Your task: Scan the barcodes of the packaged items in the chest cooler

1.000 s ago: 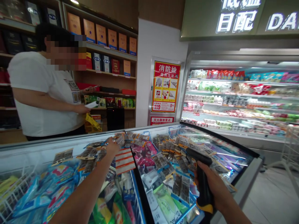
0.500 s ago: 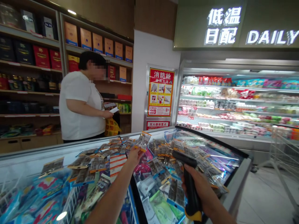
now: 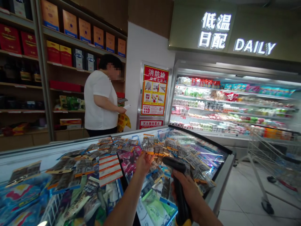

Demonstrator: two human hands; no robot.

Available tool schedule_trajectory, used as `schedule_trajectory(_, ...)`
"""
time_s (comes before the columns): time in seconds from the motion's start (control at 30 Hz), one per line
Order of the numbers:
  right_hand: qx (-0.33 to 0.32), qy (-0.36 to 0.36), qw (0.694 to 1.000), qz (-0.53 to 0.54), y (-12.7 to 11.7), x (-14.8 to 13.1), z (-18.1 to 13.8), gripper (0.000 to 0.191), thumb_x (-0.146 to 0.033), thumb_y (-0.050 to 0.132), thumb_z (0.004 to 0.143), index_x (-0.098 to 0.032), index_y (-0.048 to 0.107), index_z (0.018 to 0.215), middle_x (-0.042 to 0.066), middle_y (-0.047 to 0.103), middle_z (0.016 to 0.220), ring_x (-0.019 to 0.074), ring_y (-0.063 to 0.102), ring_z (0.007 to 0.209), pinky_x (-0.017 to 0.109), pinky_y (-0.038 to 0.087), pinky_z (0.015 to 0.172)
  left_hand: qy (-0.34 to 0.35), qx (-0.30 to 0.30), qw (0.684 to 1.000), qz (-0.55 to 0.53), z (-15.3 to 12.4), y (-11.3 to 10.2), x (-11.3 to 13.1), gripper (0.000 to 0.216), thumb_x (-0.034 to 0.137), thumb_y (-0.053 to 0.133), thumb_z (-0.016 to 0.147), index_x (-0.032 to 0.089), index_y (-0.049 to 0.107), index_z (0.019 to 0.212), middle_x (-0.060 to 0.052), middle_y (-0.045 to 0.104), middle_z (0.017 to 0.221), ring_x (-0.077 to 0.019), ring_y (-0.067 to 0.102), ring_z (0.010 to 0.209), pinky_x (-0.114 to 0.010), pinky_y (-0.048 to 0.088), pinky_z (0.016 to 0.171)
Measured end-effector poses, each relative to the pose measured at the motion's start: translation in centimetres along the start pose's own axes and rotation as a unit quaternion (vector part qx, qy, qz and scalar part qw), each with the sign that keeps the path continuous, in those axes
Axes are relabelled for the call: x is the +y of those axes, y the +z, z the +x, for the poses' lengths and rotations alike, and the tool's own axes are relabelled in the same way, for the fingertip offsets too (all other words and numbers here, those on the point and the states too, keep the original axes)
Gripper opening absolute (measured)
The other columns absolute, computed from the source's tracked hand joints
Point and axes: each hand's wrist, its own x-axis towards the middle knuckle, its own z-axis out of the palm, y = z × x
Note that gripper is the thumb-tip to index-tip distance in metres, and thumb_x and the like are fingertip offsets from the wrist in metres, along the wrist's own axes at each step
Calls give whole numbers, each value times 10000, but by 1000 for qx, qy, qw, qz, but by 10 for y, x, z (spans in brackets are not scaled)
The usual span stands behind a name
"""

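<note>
My left hand [image 3: 143,162] holds up a small clear packet [image 3: 148,144] with an orange edge, lifted above the glass lid of a chest freezer [image 3: 222,183]. Close beside it on the right, my right hand [image 3: 188,193] grips a black handheld barcode scanner [image 3: 177,185] with a yellow base, its head level with the packet. Several similar small packets [image 3: 87,157] lie spread over the freezer lid, around and under both hands.
A person in a white shirt [image 3: 100,97] stands behind the freezer, holding papers, in front of wooden shelves of boxes [image 3: 63,34]. An open refrigerated display [image 3: 230,106] lines the right wall. A shopping trolley [image 3: 275,157] stands on the tiled floor at right.
My left hand picked a packet off the freezer lid and carried it right, toward the scanner. The view swung left to right, so the person in white now appears farther back.
</note>
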Motion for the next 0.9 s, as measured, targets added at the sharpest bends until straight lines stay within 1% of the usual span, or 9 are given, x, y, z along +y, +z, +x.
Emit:
schedule_trajectory(0.1, -5, 6, 1000, 10, 4, 3, 0, 296, -441, 575, 661, -159, 485, 646, -43, 497, 399, 73, 431, 291, 170, 298, 301, -13, -7, 1000, -1, 0, 2, -1, 137, 113, 418, 799, 162, 529, 735, -15, 627, 706, -130, 617, 694, -389, 485, 771)
schedule_trajectory(0.2, 6, 11, 1000, 14, 6, 3, 1, 293, -440, 576, 659, -158, 496, 655, -37, 510, 403, 75, 437, 294, 173, 307, 303, -18, -4, 1000, -15, -2, 6, -2, 153, 116, 396, 815, 159, 521, 739, -14, 625, 686, -130, 618, 693, -388, 484, 779)
schedule_trajectory(0.33, 4, 9, 1000, 14, 7, 0, 5, 311, -449, 579, 652, -144, 527, 681, -29, 518, 414, 78, 452, 301, 174, 309, 306, -17, 6, 1000, -23, -3, 9, -4, 168, 133, 380, 832, 160, 511, 732, -14, 627, 676, -128, 618, 675, -356, 496, 754)
schedule_trajectory(0.43, 4, 10, 1000, 9, 7, 2, 9, 331, -469, 580, 642, -144, 521, 670, -36, 501, 396, 79, 442, 287, 171, 290, 292, -15, 16, 999, -30, 0, 7, -6, 171, 153, 377, 839, 162, 536, 777, -29, 636, 714, -130, 619, 711, -334, 497, 754)
schedule_trajectory(0.57, 4, 34, 999, 17, 8, 8, 14, 312, -465, 546, 673, -159, 489, 644, -42, 489, 375, 80, 433, 271, 171, 292, 287, -10, 18, 999, -45, 3, 6, -6, 194, 168, 363, 848, 173, 556, 846, -38, 640, 764, -135, 617, 771, -327, 489, 780)
schedule_trajectory(0.67, 5, 60, 998, 29, 8, 8, 13, 294, -447, 523, 699, -161, 479, 648, -35, 497, 371, 84, 441, 271, 171, 299, 290, 2, 19, 999, -49, 3, 6, -6, 199, 180, 361, 851, 180, 560, 835, -33, 638, 763, -137, 614, 804, -324, 482, 798)
schedule_trajectory(0.73, 7, 72, 997, 38, 8, 4, 11, 292, -446, 517, 708, -160, 482, 657, -34, 500, 380, 81, 444, 278, 168, 302, 294, 4, 27, 999, -45, 2, 6, -6, 198, 182, 367, 849, 179, 554, 784, -23, 632, 737, -128, 614, 777, -324, 482, 797)
schedule_trajectory(0.8, 2, 66, 997, 44, 8, 0, 8, 289, -445, 515, 713, -159, 493, 677, -34, 507, 398, 78, 450, 290, 166, 309, 301, 6, 31, 999, -38, 3, 6, -6, 200, 186, 375, 848, 175, 541, 738, -12, 625, 707, -119, 613, 730, -329, 482, 794)
schedule_trajectory(0.9, -14, 50, 998, 41, 9, -3, 7, 284, -438, 525, 710, -155, 507, 710, -36, 514, 414, 77, 456, 300, 166, 306, 305, 11, 27, 999, -38, 4, 4, -7, 203, 189, 364, 854, 170, 547, 769, -11, 622, 703, -119, 612, 721, -347, 471, 816)
